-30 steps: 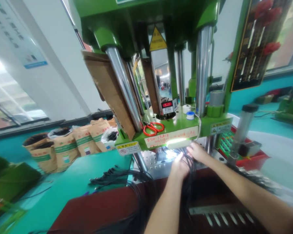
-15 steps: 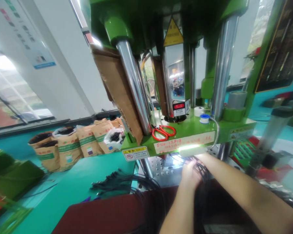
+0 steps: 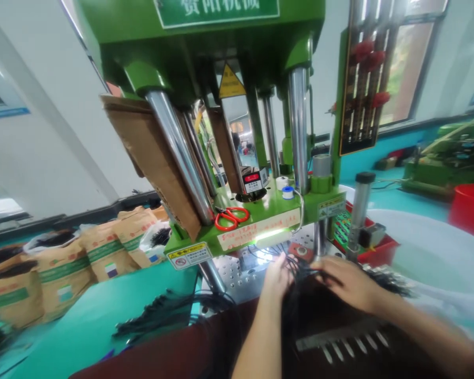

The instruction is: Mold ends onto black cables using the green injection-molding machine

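Note:
My left hand [image 3: 278, 276] is closed around a bundle of black cables [image 3: 294, 287] at the front of the green press [image 3: 237, 231]. To its right, my right hand [image 3: 342, 279] pinches a dark cable end beside the bundle. Behind my hands lies the perforated metal plate [image 3: 235, 276], lit by a bright lamp. Another pile of black cables [image 3: 154, 316] is spread over the green table at the left. A metal strip with several prongs [image 3: 339, 337] lies on the dark red surface below my right hand.
Red-handled scissors [image 3: 231, 218] and a blue-white tape roll [image 3: 287, 193] sit on the press ledge. Cardboard [image 3: 154, 158] leans on the left column. Paper sacks [image 3: 63, 268] stand far left. A red bin [image 3: 379, 250] and white tub [image 3: 430, 252] are right.
The view has turned to the right. My right hand has drawn back from under the press to the right side of the cable bundle. My left hand still holds the bundle.

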Demonstrator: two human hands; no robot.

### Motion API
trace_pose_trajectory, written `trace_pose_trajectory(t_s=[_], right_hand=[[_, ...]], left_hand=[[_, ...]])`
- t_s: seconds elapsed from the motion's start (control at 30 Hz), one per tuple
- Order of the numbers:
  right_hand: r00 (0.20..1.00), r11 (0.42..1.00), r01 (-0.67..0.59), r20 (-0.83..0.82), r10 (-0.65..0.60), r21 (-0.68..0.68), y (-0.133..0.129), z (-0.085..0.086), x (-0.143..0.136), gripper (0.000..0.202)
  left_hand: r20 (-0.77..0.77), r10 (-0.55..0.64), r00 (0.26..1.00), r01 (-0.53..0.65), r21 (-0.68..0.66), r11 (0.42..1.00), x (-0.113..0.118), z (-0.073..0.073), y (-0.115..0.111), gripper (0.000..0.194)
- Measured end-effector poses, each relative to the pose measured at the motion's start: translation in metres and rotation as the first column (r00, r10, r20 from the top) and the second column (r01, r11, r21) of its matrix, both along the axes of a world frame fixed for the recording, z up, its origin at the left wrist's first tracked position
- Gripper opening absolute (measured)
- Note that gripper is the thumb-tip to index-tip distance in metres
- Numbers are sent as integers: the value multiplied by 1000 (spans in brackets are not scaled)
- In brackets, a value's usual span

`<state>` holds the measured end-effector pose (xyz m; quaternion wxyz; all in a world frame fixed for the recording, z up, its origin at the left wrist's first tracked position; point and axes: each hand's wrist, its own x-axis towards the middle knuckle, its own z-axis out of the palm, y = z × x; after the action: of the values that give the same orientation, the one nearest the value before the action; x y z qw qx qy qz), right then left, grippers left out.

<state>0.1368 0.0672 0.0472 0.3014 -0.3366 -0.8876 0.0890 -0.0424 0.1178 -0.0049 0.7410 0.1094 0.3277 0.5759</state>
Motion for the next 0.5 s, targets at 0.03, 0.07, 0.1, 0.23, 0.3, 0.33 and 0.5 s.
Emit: trace_pose_trajectory(t_s=[0.03, 0.07, 0.1, 0.23, 0.3, 0.33, 0.5], right_hand=[[995, 994, 96, -17, -95, 50, -12, -6, 32, 26], [973, 967, 230, -64, -224, 110, -22, -14, 68, 28], [935, 923, 354, -90, -344, 149, -30, -25, 105, 32], [812, 742, 574, -123, -570, 346, -56, -73, 234, 28], [823, 717, 545, -113, -557, 435, -65, -81, 253, 24], [842, 725, 515, -111, -528, 456, -67, -77, 247, 25], [964, 966, 257, 86, -253, -39, -38, -13, 102, 26]], left_hand=[[6, -4, 1000, 4, -2, 1000, -1, 0, 0, 13], [8, -1, 1000, 1, -5, 1000, -1, 0, -1, 12], [11, 6, 1000, -6, -8, 1000, -2, -1, -1, 11], [11, 22, 1000, -22, -13, 1000, -1, -1, 0, 7], [9, 26, 1000, -26, -11, 1000, -1, 0, 0, 7], [7, 26, 1000, -26, -11, 1000, -1, 1, 0, 7], [-6, 7, 1000, -8, -13, 1000, -1, 6, -4, 7]])
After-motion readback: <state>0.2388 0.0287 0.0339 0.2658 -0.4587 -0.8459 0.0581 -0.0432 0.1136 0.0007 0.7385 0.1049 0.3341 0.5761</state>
